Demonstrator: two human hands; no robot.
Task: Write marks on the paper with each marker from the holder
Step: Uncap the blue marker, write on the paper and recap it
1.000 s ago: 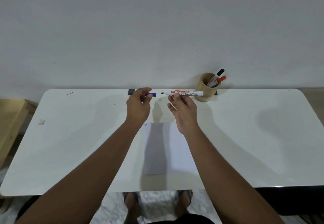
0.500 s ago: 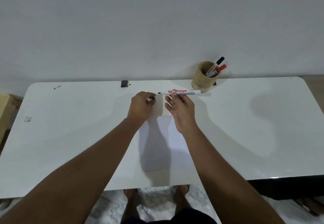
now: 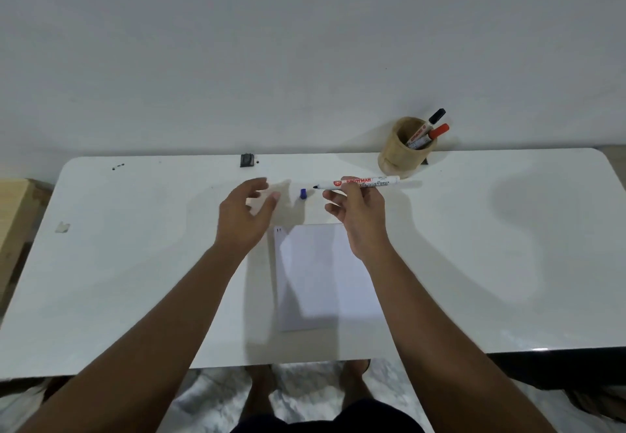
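Note:
My right hand grips an uncapped white marker, held level with its dark tip pointing left. The marker's blue cap stands on the white table just left of the tip. My left hand hovers left of the cap with its fingers spread and holds nothing. A white sheet of paper lies below both hands, with small dark marks at its top left corner. At the back right, a wooden holder carries a black-capped marker and a red-capped marker.
A small black block sits at the table's back edge against the wall. A scrap of tape lies near the left side. A wooden surface stands beyond the left edge. My feet show below the front edge.
My left hand has let go of the blue cap, which now stands on the table, and its fingers have spread. The view has tilted down.

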